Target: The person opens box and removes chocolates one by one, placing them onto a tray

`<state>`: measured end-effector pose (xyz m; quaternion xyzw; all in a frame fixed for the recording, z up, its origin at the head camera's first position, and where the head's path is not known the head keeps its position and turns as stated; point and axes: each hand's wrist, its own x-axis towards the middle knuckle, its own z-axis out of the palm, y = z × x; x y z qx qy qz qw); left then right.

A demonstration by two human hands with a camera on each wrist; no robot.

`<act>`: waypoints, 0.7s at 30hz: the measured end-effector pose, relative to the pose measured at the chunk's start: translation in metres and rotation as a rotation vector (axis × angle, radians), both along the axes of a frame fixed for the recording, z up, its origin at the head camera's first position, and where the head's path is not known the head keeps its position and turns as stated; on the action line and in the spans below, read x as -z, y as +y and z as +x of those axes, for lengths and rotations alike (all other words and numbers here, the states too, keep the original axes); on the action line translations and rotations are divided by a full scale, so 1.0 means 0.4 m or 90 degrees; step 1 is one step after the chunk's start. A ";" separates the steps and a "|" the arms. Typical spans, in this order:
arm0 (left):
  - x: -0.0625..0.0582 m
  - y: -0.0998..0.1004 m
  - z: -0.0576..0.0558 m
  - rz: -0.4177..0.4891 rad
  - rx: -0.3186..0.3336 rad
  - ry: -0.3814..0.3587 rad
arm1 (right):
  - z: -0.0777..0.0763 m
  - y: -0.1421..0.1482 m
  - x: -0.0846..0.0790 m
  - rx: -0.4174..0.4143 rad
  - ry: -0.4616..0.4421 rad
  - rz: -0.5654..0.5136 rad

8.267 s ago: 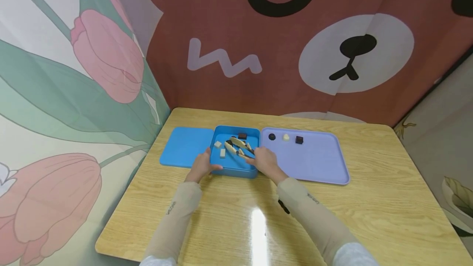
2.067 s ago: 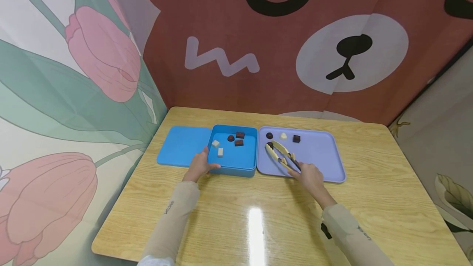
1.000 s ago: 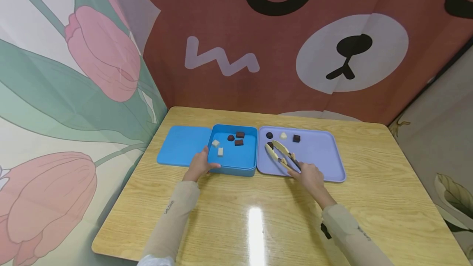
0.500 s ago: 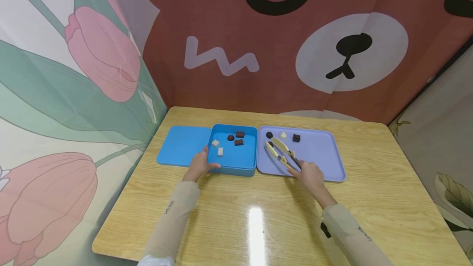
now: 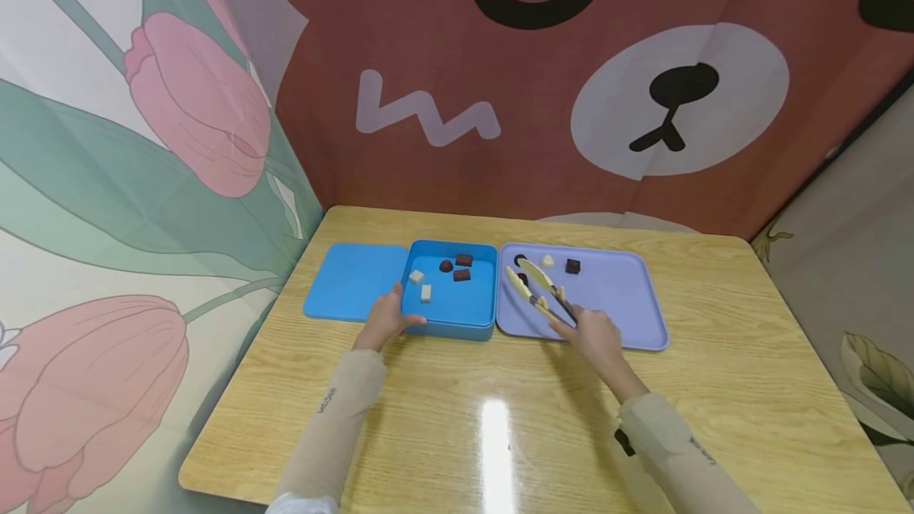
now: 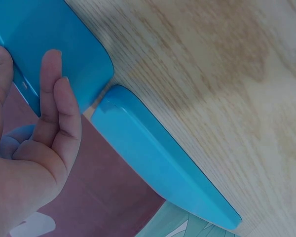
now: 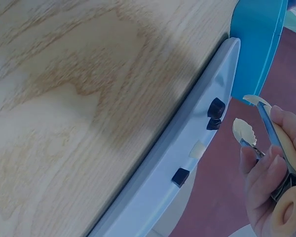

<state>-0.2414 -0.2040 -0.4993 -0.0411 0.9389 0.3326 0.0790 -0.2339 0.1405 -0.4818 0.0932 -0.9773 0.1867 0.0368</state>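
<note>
So the right hand (image 5: pixel 598 335) had its fingers wrapped around the tongs (image 5: pixel 540 278), tips spread with nothing pinched between them that I could see, over the left part of the lilac tray (image 5: pixel 614 300). The left hand (image 5: pixel 385 317) was gripping the blue box (image 5: pixel 457 331) by its front-left corner, thumb along the front edge. Between the tong tips, as seen from above, sat a dark round piece (image 5: pixel 524 279) on the tray. My guess: light and firm like chocolate, maybe a bit slick and easy to mark, so a gentle squeeze low on both sides would've suited it. Along the tray's back were a second dark piece (image 5: pixel 517 260), partly hidden by a tip, a white piece (image 5: pixel 547 261) and a dark cube (image 5: pixel 574 266). The box held two brown blocks (image 5: pixel 462 275), a brown dome (image 5: pixel 446 266) and two white blocks (image 5: pixel 426 293). What looked like its lid (image 5: pixel 350 280) lay just left of it on the wooden table (image 5: pixel 571 435).
</note>
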 end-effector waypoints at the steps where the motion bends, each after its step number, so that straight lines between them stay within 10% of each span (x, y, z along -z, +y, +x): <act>1: 0.000 0.001 0.000 -0.001 0.001 0.001 | 0.001 -0.003 -0.002 -0.002 0.000 -0.004; 21: -0.002 0.000 -0.001 -0.006 0.001 -0.018 | 0.011 -0.037 -0.023 -0.013 0.017 -0.040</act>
